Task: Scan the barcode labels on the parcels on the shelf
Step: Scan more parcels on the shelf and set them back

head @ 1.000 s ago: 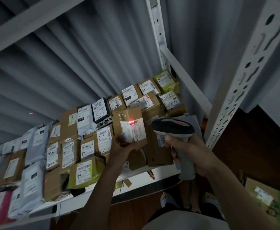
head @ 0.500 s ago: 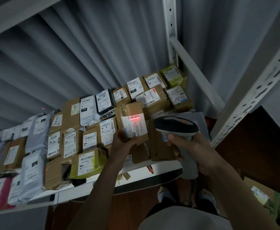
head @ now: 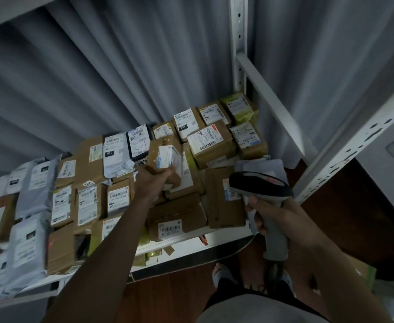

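Observation:
My left hand (head: 154, 180) grips a small brown cardboard parcel (head: 164, 152) with a white label, held low over the other parcels in the middle of the shelf. My right hand (head: 282, 217) holds the grey barcode scanner (head: 260, 185) by its handle, off to the right of that parcel, its dark head pointing left. No red scan line shows on the label. Many labelled cardboard boxes (head: 211, 143) and grey mailer bags (head: 34, 187) cover the white shelf (head: 191, 247).
White perforated shelf uprights rise at the back (head: 239, 43) and at the right (head: 354, 145). A grey curtain hangs behind the shelf. My feet (head: 224, 276) stand on the dark wooden floor below the shelf edge. A box (head: 364, 271) lies on the floor at right.
The red scan line on the parcel's label has gone. My left hand has moved the parcel away from me and down toward the pile; the scanner has stayed about where it was.

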